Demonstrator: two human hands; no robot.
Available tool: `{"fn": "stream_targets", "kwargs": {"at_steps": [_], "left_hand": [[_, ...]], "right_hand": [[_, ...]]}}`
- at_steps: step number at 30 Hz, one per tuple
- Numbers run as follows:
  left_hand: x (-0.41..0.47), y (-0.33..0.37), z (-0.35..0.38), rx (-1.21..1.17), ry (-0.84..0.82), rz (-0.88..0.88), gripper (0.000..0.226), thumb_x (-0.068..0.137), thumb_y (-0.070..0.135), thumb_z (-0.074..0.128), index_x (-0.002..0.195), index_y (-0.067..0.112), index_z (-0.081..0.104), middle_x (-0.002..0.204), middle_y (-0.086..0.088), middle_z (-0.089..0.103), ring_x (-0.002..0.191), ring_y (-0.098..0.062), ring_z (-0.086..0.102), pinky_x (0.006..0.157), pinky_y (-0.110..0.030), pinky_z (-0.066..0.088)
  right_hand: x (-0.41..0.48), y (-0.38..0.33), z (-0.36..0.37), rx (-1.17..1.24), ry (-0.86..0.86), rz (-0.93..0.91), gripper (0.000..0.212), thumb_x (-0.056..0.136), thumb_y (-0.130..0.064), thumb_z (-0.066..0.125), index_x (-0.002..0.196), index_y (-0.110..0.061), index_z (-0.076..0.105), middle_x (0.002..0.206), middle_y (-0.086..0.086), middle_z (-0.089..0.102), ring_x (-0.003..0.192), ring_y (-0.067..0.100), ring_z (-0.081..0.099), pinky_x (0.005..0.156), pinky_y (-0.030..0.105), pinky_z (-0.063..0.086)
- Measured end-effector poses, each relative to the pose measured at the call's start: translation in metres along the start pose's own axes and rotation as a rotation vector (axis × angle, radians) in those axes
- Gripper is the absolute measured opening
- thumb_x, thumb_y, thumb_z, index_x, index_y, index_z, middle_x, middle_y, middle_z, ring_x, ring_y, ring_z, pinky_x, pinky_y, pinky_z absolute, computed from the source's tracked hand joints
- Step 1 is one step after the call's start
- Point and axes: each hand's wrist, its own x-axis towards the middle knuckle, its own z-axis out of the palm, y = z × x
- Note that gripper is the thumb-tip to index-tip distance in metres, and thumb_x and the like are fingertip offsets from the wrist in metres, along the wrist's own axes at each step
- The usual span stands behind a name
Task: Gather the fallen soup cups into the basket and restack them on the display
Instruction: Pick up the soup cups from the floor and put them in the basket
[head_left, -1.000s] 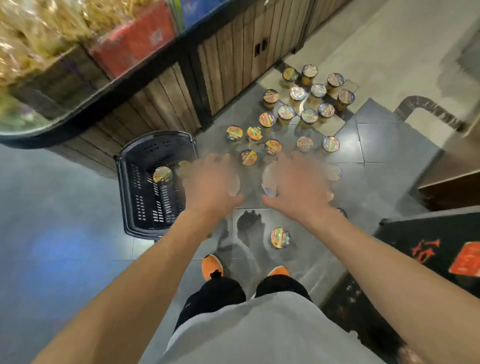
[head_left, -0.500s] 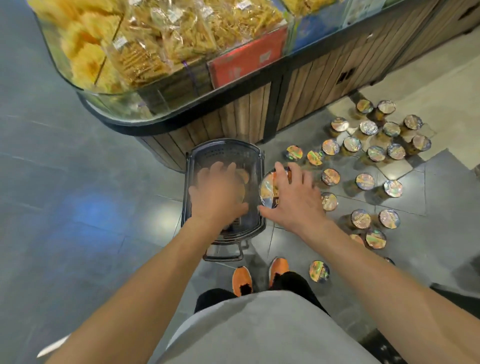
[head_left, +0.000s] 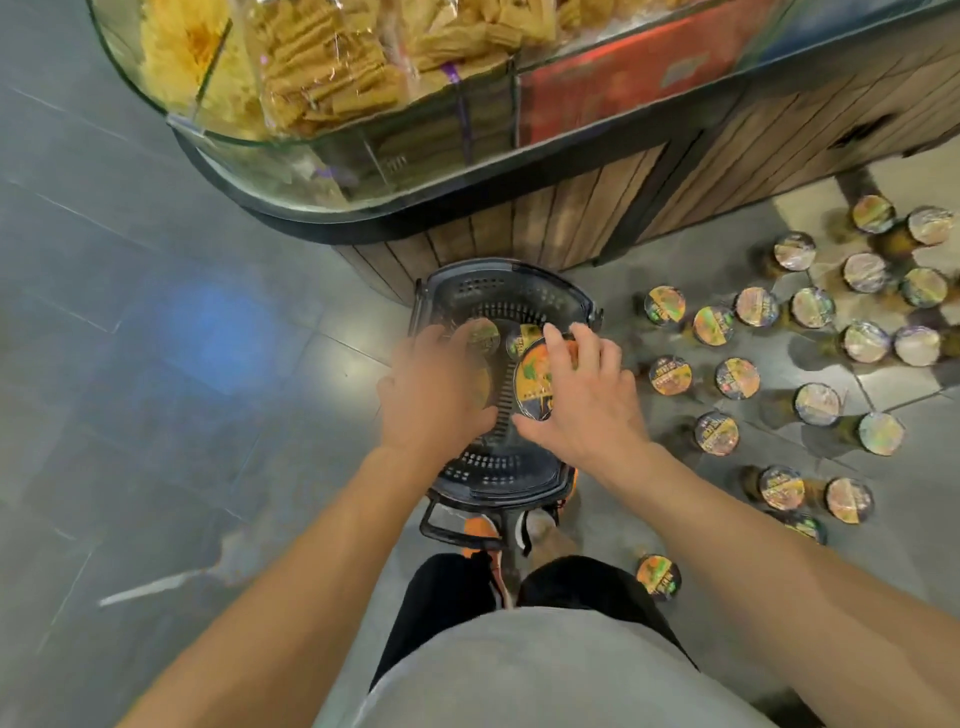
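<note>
A black plastic basket (head_left: 506, 291) stands on the floor in front of my feet. Both hands are over it. My right hand (head_left: 584, 402) grips a soup cup (head_left: 535, 384) by its rim, with the colourful lid facing up and tilted. My left hand (head_left: 436, 395) curls over another soup cup (head_left: 482, 336), which is mostly hidden under my fingers and palm. One more cup (head_left: 521, 339) lies inside the basket. Several soup cups (head_left: 670, 376) stand scattered on the floor to the right.
A wood-slatted display counter (head_left: 571, 218) with a curved glass bin of bagged snacks (head_left: 311, 78) rises just behind the basket. A lone cup (head_left: 657, 574) sits by my right foot. Grey floor tiles (head_left: 182, 415) stretch away to the left.
Both hands carried their cups left from the scattered cups to above the basket. My view swung left and the basket now sits centred below my hands.
</note>
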Motion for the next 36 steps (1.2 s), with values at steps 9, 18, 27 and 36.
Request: {"fn": "stream_targets", "kwargs": {"at_steps": [9, 18, 27, 36], "left_hand": [[0.093, -0.036, 0.094, -0.050, -0.056, 0.035, 0.105, 0.073, 0.063, 0.075, 0.157, 0.033, 0.020, 0.157, -0.003, 0.026, 0.142, -0.036, 0.026, 0.104, -0.061, 0.044], [0.172, -0.061, 0.238, -0.067, -0.132, 0.080, 0.105, 0.075, 0.062, 0.077, 0.157, 0.033, 0.017, 0.160, -0.001, 0.019, 0.148, -0.034, 0.019, 0.114, -0.055, 0.039], [0.233, -0.079, 0.360, -0.017, -0.196, 0.026, 0.108, 0.077, 0.058, 0.078, 0.158, 0.032, 0.013, 0.162, -0.001, 0.013, 0.149, -0.033, 0.016, 0.107, -0.053, 0.047], [0.254, -0.086, 0.448, -0.074, -0.296, -0.046, 0.113, 0.079, 0.054, 0.079, 0.159, 0.036, 0.001, 0.164, 0.010, -0.001, 0.153, -0.033, 0.003, 0.119, -0.059, 0.032]], "right_hand": [[0.095, 0.001, 0.100, 0.046, -0.034, 0.074, 0.117, 0.073, -0.073, 0.073, 0.160, -0.023, 0.013, 0.160, 0.010, 0.021, 0.143, 0.038, 0.026, 0.104, 0.055, 0.046], [0.172, 0.009, 0.239, 0.135, -0.074, 0.161, 0.118, 0.072, -0.073, 0.073, 0.161, -0.022, 0.013, 0.159, 0.009, 0.019, 0.142, 0.037, 0.027, 0.106, 0.055, 0.045], [0.230, 0.015, 0.360, 0.227, -0.126, 0.202, 0.121, 0.073, -0.066, 0.079, 0.161, -0.025, 0.007, 0.162, 0.007, 0.012, 0.145, 0.035, 0.022, 0.111, 0.056, 0.042], [0.264, 0.025, 0.446, 0.232, -0.152, 0.274, 0.126, 0.071, -0.065, 0.083, 0.162, -0.026, 0.007, 0.164, 0.007, 0.009, 0.149, 0.036, 0.017, 0.117, 0.056, 0.033]]}}
